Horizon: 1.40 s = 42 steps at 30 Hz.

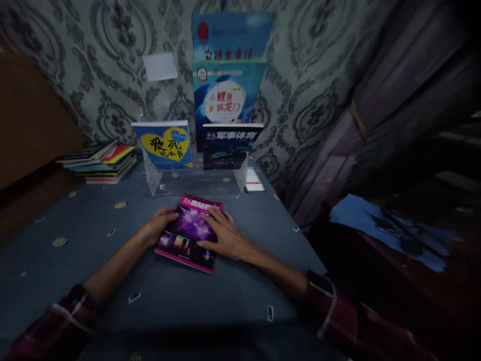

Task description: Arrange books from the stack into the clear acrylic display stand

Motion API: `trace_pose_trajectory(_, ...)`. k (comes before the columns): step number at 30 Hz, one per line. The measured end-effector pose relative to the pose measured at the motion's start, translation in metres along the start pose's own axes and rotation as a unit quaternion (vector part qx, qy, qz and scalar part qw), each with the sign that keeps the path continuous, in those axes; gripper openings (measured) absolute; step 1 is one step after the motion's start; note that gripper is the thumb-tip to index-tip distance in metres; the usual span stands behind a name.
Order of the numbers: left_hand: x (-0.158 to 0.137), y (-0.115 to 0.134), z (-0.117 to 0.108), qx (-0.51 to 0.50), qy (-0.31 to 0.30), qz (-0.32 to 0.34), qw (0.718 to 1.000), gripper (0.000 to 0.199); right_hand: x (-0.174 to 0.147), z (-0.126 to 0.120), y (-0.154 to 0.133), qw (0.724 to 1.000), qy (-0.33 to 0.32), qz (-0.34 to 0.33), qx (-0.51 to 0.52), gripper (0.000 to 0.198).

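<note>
A purple and pink book (193, 224) lies cover up on the table, turned slightly askew. My left hand (160, 225) grips its left edge, with fingertips over the cover and the other fingers partly hidden. Across the right part of the cover rests my right hand (227, 238), open, its fingers stretched out and apart. Just behind the book stands a clear acrylic book stand (154, 175). It holds a blue book with a yellow heart (165, 145) on the left and a dark blue book (227, 148) on the right.
Two taller blue books, a lower one (203, 108) and an upper one (233, 35), stand behind the front row. A stack of books (108, 160) sits at the back left. A small white item (254, 180) lies right of the stand. A purple curtain (323, 135) hangs beyond the table's right edge.
</note>
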<state>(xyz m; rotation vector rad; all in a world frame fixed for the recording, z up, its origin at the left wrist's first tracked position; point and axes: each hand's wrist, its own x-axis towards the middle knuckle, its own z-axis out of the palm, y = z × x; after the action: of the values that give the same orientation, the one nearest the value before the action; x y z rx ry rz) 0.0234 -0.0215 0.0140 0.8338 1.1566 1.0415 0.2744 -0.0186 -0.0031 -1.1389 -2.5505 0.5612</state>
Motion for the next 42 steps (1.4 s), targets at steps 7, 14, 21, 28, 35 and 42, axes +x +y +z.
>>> trace_pose_trajectory(7, -0.012, -0.002, 0.014, -0.082, -0.086, 0.034, 0.992, 0.048, 0.004, 0.000, 0.040, 0.979, 0.100, 0.049, 0.168, 0.081)
trace_pose_trajectory(14, -0.015, 0.008, 0.024, -0.100, -0.073, 0.087, 0.989, 0.052, 0.008, -0.011, 0.046, 0.852, 0.178, 0.089, 0.484, 0.070)
trace_pose_trajectory(21, -0.003, 0.029, 0.042, -0.069, -0.078, 0.134, 0.985, 0.056, 0.004, -0.047, 0.042, 0.789, 0.047, 0.119, 0.601, 0.056)
trace_pose_trajectory(28, 0.040, 0.061, 0.071, -0.011, -0.082, 0.246, 0.966, 0.054, 0.028, -0.108, 0.056, 0.819, 0.141, 0.020, 0.555, 0.043)
trace_pose_trajectory(35, 0.080, 0.111, 0.100, 0.090, -0.048, 0.495, 0.863, 0.042, 0.060, -0.161, 0.059, 0.859, 0.318, -0.094, 0.390, 0.052)
trace_pose_trajectory(42, 0.085, 0.143, 0.111, 0.149, 0.021, 0.617, 0.772, 0.033, 0.079, -0.191, 0.051, 0.861, 0.405, -0.173, 0.254, 0.058)
